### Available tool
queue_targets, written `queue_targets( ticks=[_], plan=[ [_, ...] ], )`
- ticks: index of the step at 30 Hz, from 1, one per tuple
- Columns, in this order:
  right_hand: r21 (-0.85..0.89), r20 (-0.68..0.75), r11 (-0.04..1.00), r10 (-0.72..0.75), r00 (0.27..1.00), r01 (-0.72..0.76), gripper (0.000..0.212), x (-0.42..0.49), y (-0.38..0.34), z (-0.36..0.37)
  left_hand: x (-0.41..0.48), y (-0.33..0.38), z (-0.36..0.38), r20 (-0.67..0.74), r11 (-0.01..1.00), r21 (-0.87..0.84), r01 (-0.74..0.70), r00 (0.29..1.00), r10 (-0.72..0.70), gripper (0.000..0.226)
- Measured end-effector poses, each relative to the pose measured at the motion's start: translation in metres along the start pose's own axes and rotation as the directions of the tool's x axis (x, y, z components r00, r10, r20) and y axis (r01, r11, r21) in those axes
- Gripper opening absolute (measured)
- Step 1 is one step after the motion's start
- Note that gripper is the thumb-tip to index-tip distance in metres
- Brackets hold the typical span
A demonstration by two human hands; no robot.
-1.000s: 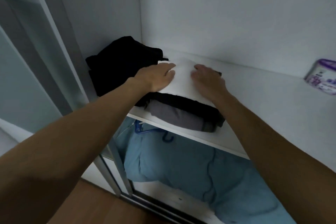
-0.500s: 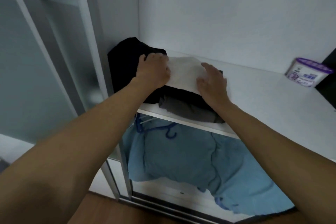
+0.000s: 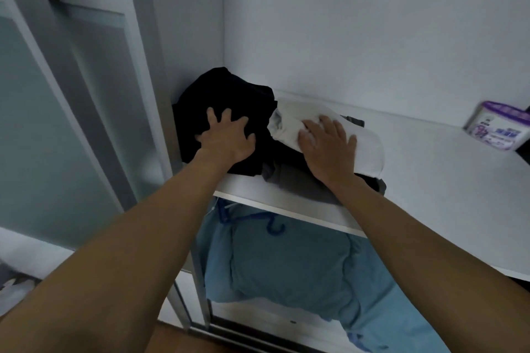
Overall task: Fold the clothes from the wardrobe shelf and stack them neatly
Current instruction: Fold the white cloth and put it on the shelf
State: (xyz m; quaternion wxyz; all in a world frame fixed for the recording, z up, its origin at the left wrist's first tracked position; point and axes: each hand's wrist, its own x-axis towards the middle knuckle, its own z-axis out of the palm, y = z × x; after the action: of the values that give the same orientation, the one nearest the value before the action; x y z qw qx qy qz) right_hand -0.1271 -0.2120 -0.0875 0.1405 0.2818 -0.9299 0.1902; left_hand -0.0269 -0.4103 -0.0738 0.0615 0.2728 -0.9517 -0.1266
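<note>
White wardrobe walls close in a white shelf (image 3: 430, 180), and the clothes lie bunched at the shelf's left end. A crumpled black garment (image 3: 229, 94) fills the shelf's back left corner. Just beside it a folded white garment (image 3: 367, 149) lies on top of a grey garment (image 3: 298, 183), which reaches the shelf's front edge. The left hand (image 3: 226, 140) rests on the black garment with fingers spread and their tips bent slightly into the cloth, gripping nothing that I can see. The right hand (image 3: 327, 149) lies flat and open on the white garment, pinning it.

The step in hand looks like drawing the black garment off the shelf for folding. To do it well, the left fingers should gather a full handful of cloth rather than a single layer. They should then draw it toward the shelf's front edge while the right hand keeps pressing down, so the white and grey pieces do not slide along with it. Loose black cloth may be tucked under the grey garment, so a slow pull seems wise.

A purple-lidded tub (image 3: 499, 129) stands at the shelf's far right end, well apart. Blue bedding (image 3: 286, 261) and a blue hanger (image 3: 272, 226) sit beneath the shelf.
</note>
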Motion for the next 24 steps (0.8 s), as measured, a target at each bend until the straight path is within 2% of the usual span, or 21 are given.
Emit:
queue_targets(
  ticks=[11, 18, 24],
  plan=[
    [0.060, -0.014, 0.997, 0.044, 0.999, -0.043, 0.045, 0.113, 0.051, 0.027, 0.108, 0.016, -0.001, 0.075, 1.000, -0.003, 0.009, 0.997, -0.009, 0.066],
    [-0.015, -0.030, 1.000, 0.022, 0.999, -0.022, 0.050, 0.185, 0.057, 0.061, 0.163, 0.033, 0.013, 0.021, 0.997, 0.037, 0.068, 0.997, -0.068, 0.066],
    [-0.011, -0.103, 1.000, -0.010, 0.995, 0.009, 0.050, 0.205, 0.063, 0.078, 0.183, 0.035, 0.022, -0.021, 0.993, 0.068, 0.093, 0.996, -0.091, 0.065]
  ],
)
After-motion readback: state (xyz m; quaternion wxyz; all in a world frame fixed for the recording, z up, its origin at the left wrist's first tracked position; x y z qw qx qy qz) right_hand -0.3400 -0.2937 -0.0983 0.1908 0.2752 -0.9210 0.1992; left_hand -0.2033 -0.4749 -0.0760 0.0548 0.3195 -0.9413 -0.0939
